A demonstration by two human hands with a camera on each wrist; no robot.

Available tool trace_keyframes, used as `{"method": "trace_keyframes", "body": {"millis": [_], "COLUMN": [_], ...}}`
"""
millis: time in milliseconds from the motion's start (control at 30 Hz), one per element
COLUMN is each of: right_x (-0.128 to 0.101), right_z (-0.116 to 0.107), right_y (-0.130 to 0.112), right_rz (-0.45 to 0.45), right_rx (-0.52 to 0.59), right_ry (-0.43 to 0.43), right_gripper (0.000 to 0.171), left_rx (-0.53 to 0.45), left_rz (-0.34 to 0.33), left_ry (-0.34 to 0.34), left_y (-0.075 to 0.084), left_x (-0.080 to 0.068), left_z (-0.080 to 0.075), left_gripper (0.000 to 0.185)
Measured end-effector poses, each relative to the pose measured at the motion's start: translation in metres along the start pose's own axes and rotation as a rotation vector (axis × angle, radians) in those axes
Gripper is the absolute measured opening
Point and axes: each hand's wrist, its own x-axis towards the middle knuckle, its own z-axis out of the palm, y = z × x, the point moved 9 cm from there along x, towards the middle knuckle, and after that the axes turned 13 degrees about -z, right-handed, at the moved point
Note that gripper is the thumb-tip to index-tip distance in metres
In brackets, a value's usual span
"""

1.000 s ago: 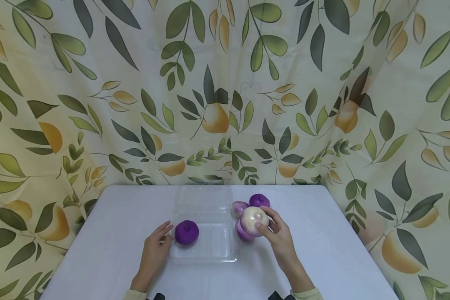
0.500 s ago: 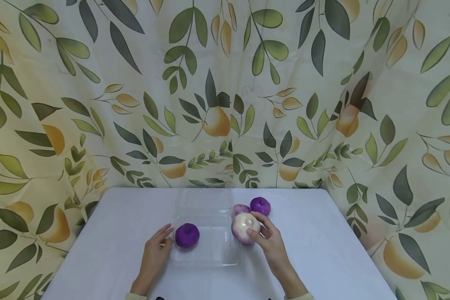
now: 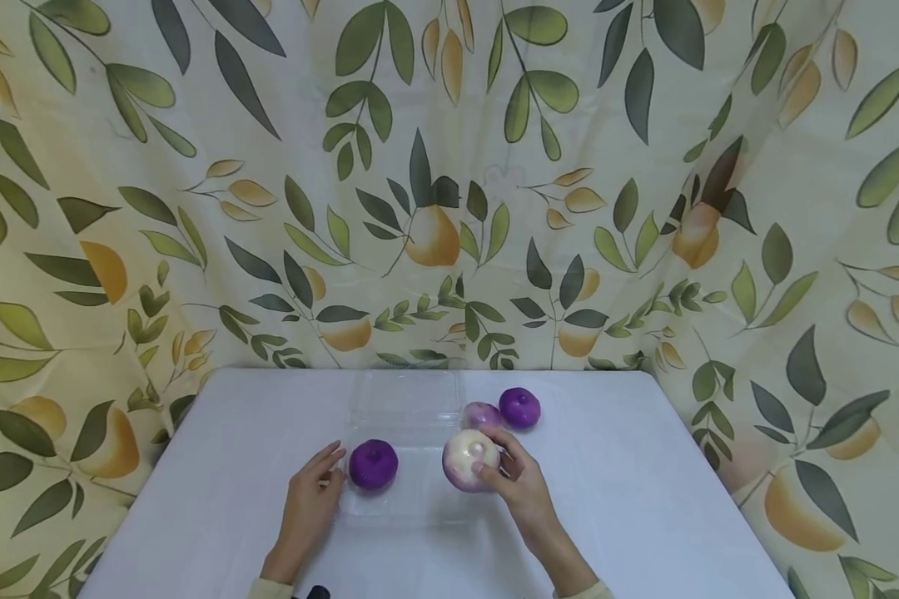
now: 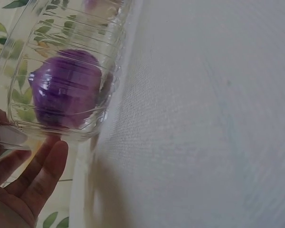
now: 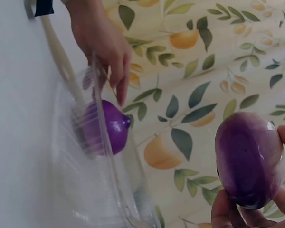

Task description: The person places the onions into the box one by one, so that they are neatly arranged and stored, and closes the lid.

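My right hand (image 3: 524, 491) grips a whitish-purple onion (image 3: 466, 462) between thumb and fingers, over the right side of a clear plastic clamshell box (image 3: 415, 503). The right wrist view shows this onion's dark purple side (image 5: 244, 159). One deep purple onion (image 3: 373, 464) sits in the box's left part; its pointed tip shows in the left wrist view (image 4: 69, 90). At the box's left edge, my left hand (image 3: 309, 503) holds the rim, with fingertips (image 4: 54, 159) against the outside of the wall.
Behind the right hand lie a pale purple onion (image 3: 481, 414) and a deep purple onion (image 3: 520, 408), beside the box's opened lid (image 3: 404, 395). A white cloth covers the table (image 3: 614, 466). A leaf-patterned curtain (image 3: 629, 299) hangs close around it.
My right hand has carried the whitish-purple onion left, from above the other onions to over the box's right side. The left hand stays at the box's left edge.
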Motion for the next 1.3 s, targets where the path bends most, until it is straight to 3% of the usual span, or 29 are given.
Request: {"method": "trace_keyframes", "body": {"millis": [367, 567, 800, 1300], "right_x": [-0.004, -0.001, 0.001, 0.008], "right_z": [0.018, 0.024, 0.031, 0.046], "right_y": [0.022, 0.031, 0.045, 0.050], "right_rz": [0.053, 0.055, 0.066, 0.036], "right_rx": [0.042, -0.006, -0.025, -0.083], "right_ry": [-0.032, -0.045, -0.060, -0.050], "right_gripper": [0.056, 0.058, 0.059, 0.054], "left_rx": [0.006, -0.008, -0.008, -0.014], "left_rz": [0.017, 0.050, 0.029, 0.024], "left_ry": [0.011, 0.034, 0.028, 0.021], "left_y": [0.001, 0.007, 0.003, 0.005], "left_x": [0.001, 0.002, 0.002, 0.000], "left_z": [0.000, -0.003, -0.004, -0.001], "left_gripper": [0.035, 0.034, 0.034, 0.034]}}
